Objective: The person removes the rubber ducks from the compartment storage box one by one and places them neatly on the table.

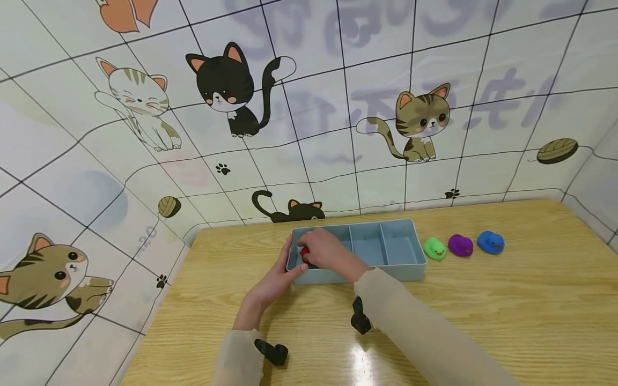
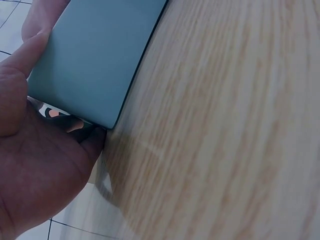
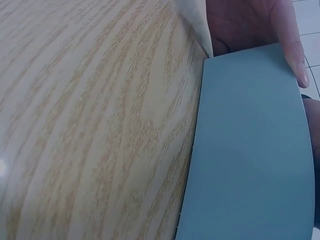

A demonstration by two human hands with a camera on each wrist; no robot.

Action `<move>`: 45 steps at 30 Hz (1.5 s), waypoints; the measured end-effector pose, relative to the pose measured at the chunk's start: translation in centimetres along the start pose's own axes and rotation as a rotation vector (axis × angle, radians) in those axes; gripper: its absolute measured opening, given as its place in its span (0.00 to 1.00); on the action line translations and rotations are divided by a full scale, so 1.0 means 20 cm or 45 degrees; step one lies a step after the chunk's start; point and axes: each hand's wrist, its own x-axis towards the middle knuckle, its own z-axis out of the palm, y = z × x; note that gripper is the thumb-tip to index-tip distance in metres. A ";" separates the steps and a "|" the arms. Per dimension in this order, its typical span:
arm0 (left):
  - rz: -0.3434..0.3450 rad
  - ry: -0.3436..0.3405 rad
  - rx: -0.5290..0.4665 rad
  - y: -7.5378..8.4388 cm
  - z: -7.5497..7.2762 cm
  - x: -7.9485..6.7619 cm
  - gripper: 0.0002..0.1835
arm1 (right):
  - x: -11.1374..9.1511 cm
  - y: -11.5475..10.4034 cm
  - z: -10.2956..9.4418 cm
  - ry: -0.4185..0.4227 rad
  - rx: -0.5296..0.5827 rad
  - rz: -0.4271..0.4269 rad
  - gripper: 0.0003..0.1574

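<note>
Behind the wood counter [image 1: 483, 311] rises a white wall [image 1: 318, 166] with black grid lines [image 1: 344, 68], cartoon cats [image 1: 224, 80] and faint purple lettering [image 1: 512, 80]. A similar side wall [image 1: 120, 289] flanks the counter's left; bright glare [image 1: 361, 364] whitens the counter's near part.

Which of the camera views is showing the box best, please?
The head view: it shows the box from above with much of its inside, though the right hand covers part. The left wrist view shows only a piece of its outside near a corner; the right wrist view, also only outside. Neither shows the inside.
</note>
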 end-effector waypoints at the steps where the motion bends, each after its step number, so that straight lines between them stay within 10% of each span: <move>1: 0.001 -0.004 -0.004 0.00 0.00 0.00 0.49 | 0.00 0.00 0.00 0.004 -0.004 -0.006 0.16; 13: 0.000 -0.017 0.024 0.01 0.02 0.02 0.49 | -0.04 0.04 -0.02 0.047 0.092 -0.048 0.13; 27: -0.045 -0.002 0.069 0.00 -0.01 0.02 0.48 | -0.08 0.03 -0.07 0.191 0.546 0.001 0.19; 45: -0.034 0.022 0.066 -0.01 0.00 0.01 0.48 | -0.15 0.02 -0.19 0.284 0.643 -0.040 0.22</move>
